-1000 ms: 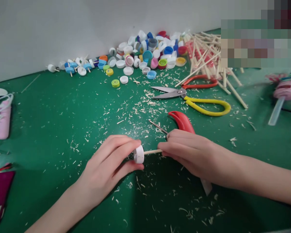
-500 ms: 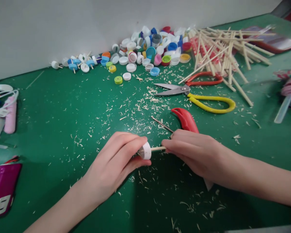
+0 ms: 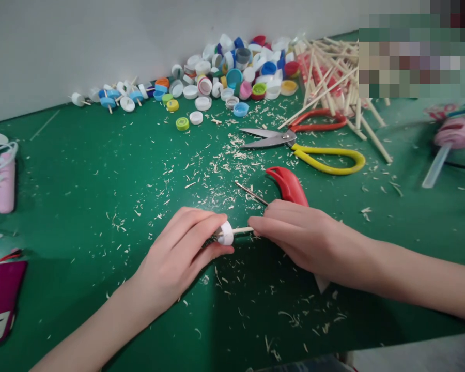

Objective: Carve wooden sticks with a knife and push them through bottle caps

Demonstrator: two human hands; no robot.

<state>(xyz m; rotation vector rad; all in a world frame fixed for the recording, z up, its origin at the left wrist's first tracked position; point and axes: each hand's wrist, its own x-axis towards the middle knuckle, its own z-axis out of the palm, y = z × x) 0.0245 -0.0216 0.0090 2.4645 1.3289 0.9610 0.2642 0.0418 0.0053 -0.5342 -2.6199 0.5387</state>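
From where I stand, the left hand (image 3: 174, 248) has a white cap (image 3: 227, 233) gripped between fingers and thumb, just above the green table (image 3: 81, 181). A stick (image 3: 243, 230) runs from the cap toward 3 o'clock, where the right hand (image 3: 302, 235) pinches its other end. A metal rod (image 3: 251, 192) points out beyond the right hand; I can't tell whether that hand holds it too. Reckoning from the white cap, a red handle (image 3: 290, 187) lies at 2 o'clock, partly hidden by the right hand, and open scissors (image 3: 289, 137) at 1, with loose sticks (image 3: 327, 88) heaped past them. The cap pile (image 3: 234, 78) sits at 12, caps on sticks (image 3: 110, 101) at 11, and a purple case (image 3: 2, 294) at 8. Pale shavings (image 3: 225, 157) litter the middle.
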